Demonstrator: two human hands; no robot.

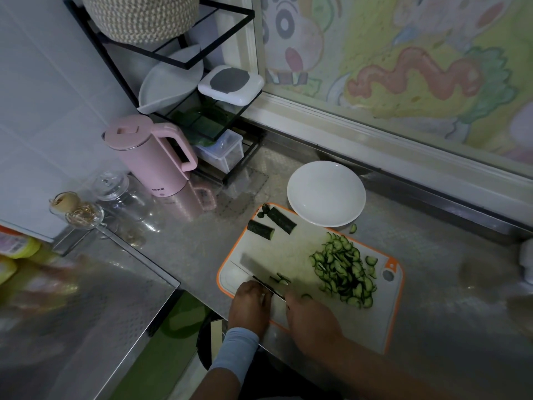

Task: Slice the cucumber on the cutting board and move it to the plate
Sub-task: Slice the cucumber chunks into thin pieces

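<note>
Partly hidden stuff first: your right hand [311, 316] covers the knife [259, 267] handle, so only the blade shows, reaching from that hand over the near-left part of the cutting board [294, 246]. Your left hand [251, 307] sits knuckles-up at the board's near-left corner, fingers curled down right against the blade. Whatever is under them is covered, so can't tell if it holds anything. Both your arms are cut off by the bottom edge. The frame is dim and the lower left is smeared, with unreadable yellow and orange shapes.

Containers: the white plate [326, 193] stands on the steel counter [432, 284] at the board's far edge, near rim meeting the board. A clear box [223, 153] sits at the foot of the black rack [173, 57], something green on or in it, unclear which. The white lidded box [230, 85] on the rack shelf shows a grey patch on top. A lidded glass jar [115, 189] stands beside the pink kettle [155, 157].

Cucumber: a heap of cucumber slices [343, 272] lies on the board's right half, and two uncut cucumber pieces [281, 220] lie at its far-left corner. A few small cuts [281, 279] lie beside the blade. One stray slice [352, 228] is on the counter next to the plate.

Hands: right wrapped tight on the knife, left curled, grip unreadable
</note>
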